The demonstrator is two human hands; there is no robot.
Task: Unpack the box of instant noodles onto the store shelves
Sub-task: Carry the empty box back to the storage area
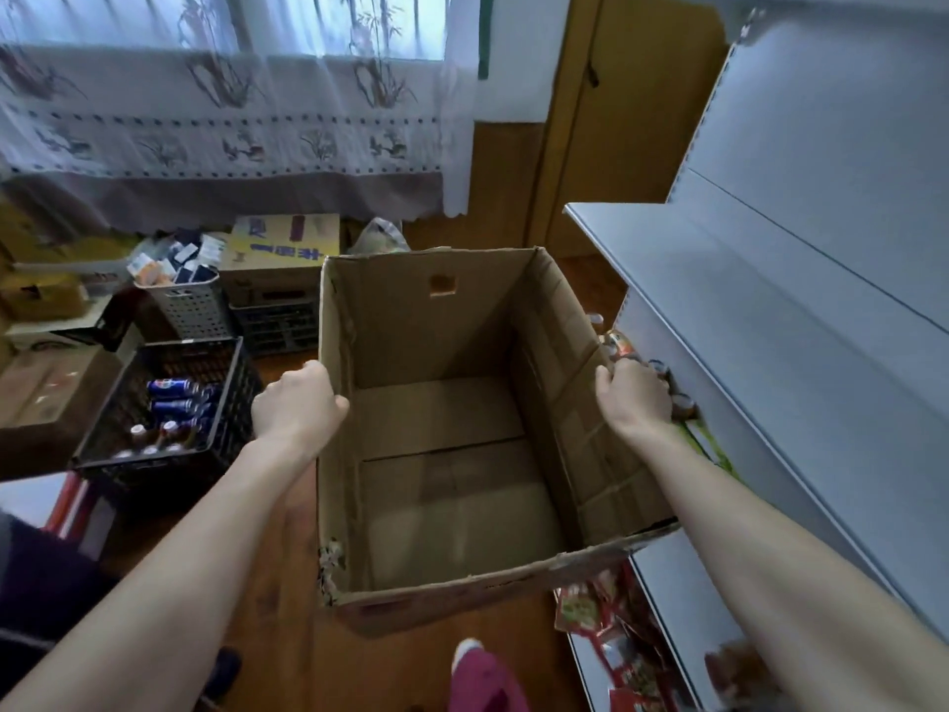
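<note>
The tall grey metal store shelving (770,280) is standing along the right side of the room, its upper tiers showing bare metal. A sheer white curtain printed with plants (231,95) is hanging across the window at the back. A brown wooden floor (277,583) is running beneath everything.

The large open brown cardboard box (441,454) is sitting between the person's two arms, just beside the shelving, with its near right corner overlapping a shelf edge. Its mouth is facing up and its plain bottom flaps are showing inside. Whether it is resting on the floor or being held clear of it cannot be told.

A black plastic lattice crate (102,444) is standing to the left of the box, carrying blue-labelled bottles (174,395). Behind it, a white perforated plastic basket (197,305) is holding small packages. Red printed noodle packets (611,624) are lying on the lowest shelf, below the box's near right corner.

The left hand (298,403) is clamping the top edge of the box's left wall, thumb hooking inside. The right hand (634,398) is clamping the top edge of the right wall, fingers curling over it.
</note>
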